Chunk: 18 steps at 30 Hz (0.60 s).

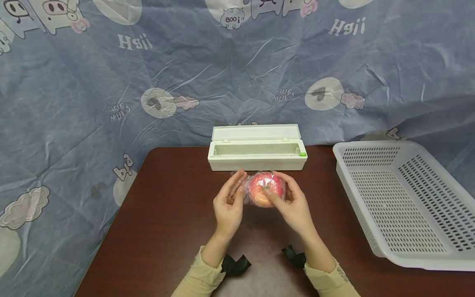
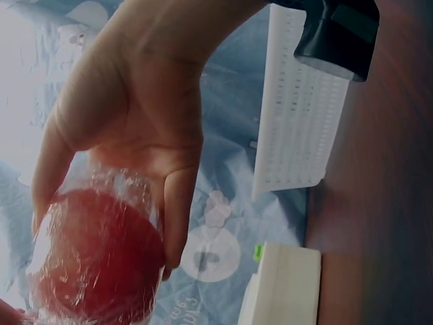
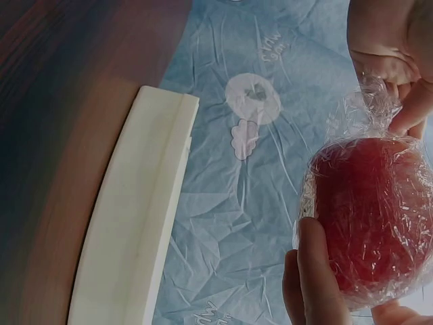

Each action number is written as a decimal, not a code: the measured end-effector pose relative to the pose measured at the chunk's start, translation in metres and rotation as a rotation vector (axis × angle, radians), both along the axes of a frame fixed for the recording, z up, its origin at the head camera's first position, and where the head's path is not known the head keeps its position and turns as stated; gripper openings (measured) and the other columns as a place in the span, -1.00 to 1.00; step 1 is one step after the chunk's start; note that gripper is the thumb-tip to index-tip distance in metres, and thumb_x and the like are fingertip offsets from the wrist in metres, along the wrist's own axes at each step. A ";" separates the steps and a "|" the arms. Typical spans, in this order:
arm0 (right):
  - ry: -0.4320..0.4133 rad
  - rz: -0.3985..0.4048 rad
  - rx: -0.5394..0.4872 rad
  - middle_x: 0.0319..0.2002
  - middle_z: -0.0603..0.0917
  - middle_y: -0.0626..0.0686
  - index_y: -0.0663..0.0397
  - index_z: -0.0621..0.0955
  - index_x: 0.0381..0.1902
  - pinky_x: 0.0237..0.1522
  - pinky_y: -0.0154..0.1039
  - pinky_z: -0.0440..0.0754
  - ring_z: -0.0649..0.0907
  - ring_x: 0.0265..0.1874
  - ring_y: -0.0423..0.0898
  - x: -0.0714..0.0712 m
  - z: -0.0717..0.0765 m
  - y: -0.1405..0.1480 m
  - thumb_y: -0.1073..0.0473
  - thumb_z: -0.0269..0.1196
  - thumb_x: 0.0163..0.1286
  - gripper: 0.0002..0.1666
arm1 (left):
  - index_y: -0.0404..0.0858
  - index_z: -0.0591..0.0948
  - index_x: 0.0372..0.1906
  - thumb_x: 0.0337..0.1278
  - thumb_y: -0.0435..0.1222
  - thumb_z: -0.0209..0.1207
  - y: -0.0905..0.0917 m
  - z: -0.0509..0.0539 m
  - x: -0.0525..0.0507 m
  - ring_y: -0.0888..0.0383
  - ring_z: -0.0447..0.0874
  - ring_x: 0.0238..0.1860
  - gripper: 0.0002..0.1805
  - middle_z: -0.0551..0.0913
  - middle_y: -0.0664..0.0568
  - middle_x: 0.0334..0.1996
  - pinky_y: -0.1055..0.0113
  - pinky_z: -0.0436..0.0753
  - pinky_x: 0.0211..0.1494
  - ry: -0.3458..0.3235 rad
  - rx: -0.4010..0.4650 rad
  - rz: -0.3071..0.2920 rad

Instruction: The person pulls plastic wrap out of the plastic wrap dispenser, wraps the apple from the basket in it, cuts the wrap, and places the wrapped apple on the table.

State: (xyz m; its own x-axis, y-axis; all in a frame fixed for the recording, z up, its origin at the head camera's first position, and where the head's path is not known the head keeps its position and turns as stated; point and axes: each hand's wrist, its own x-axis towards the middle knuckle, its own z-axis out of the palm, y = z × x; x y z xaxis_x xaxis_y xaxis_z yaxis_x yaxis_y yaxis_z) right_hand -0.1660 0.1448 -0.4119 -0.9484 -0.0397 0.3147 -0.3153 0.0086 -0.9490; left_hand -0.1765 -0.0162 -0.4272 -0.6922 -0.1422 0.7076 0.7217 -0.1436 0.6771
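Observation:
A red apple (image 1: 260, 199) wrapped in clear plastic wrap (image 3: 345, 120) is held above the table, in front of the white box. My right hand (image 1: 297, 208) grips the apple from the right, thumb across its face near the stem and fingers behind. On the other side, my left hand (image 1: 228, 206) pinches the gathered, twisted end of the wrap, as the right wrist view shows. In the left wrist view the right hand (image 2: 145, 108) spans the apple (image 2: 101, 261), and only a bit of the left fingers (image 2: 9, 315) appears at the corner.
Behind the hands stands a long white box (image 1: 257, 164) with its lid raised and a green piece at its right end. A white perforated basket (image 1: 361, 214) sits at the right on the dark brown table (image 1: 159, 214). A printed blue cloth (image 1: 230, 74) hangs behind.

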 end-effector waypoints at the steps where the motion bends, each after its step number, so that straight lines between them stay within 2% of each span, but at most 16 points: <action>1: -0.003 0.002 0.003 0.04 0.48 0.20 0.16 0.41 0.22 -0.28 -0.32 0.64 0.56 -0.12 -0.10 0.000 -0.001 -0.001 0.40 0.29 0.20 -0.39 | -0.59 0.41 0.14 0.13 -0.73 -0.07 0.001 0.000 0.000 -0.12 0.50 0.12 -0.57 0.51 -0.32 0.10 0.19 0.45 0.14 0.006 -0.012 0.002; 5: -0.009 0.010 0.003 0.03 0.49 0.20 0.13 0.41 0.21 -0.27 -0.30 0.65 0.57 -0.11 -0.08 -0.002 -0.004 -0.003 0.38 0.30 0.20 -0.40 | -0.60 0.30 0.21 0.17 -0.74 -0.14 0.005 -0.001 0.002 -0.18 0.42 0.19 -0.54 0.43 -0.30 0.18 0.13 0.38 0.21 0.029 -0.040 -0.031; 10: -0.017 0.014 -0.002 0.05 0.49 0.20 0.16 0.41 0.20 -0.26 -0.28 0.65 0.57 -0.09 -0.08 -0.003 -0.006 -0.005 0.38 0.31 0.19 -0.40 | -0.59 0.09 0.32 0.23 -0.70 -0.20 0.009 -0.002 0.005 -0.19 0.26 0.29 -0.47 0.22 -0.23 0.35 0.11 0.29 0.27 0.043 -0.046 -0.119; 16: -0.021 0.015 0.007 0.05 0.49 0.20 0.15 0.41 0.20 -0.27 -0.27 0.65 0.56 -0.08 -0.07 -0.004 -0.007 -0.005 0.38 0.31 0.19 -0.39 | -0.50 -0.14 0.40 0.28 -0.63 -0.22 0.009 -0.001 0.006 -0.19 0.10 0.37 -0.37 0.01 -0.18 0.44 0.05 0.21 0.32 0.032 -0.002 -0.239; 18: -0.015 0.008 0.014 0.05 0.50 0.20 0.14 0.42 0.20 -0.27 -0.27 0.65 0.56 -0.08 -0.07 -0.004 -0.008 -0.005 0.38 0.32 0.19 -0.39 | -0.49 -0.15 0.41 0.30 -0.60 -0.20 0.008 -0.001 0.006 -0.20 0.06 0.38 -0.35 -0.01 -0.19 0.44 0.03 0.16 0.34 0.032 0.008 -0.238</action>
State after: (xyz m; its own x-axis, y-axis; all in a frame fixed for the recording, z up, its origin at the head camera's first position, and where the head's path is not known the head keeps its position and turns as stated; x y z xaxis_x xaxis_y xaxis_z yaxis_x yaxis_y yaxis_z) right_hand -0.1703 0.1402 -0.4195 -0.9527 -0.0514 0.2995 -0.3008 0.0192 -0.9535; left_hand -0.1703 -0.0080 -0.4283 -0.6841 0.0161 0.7292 0.6880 -0.3175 0.6525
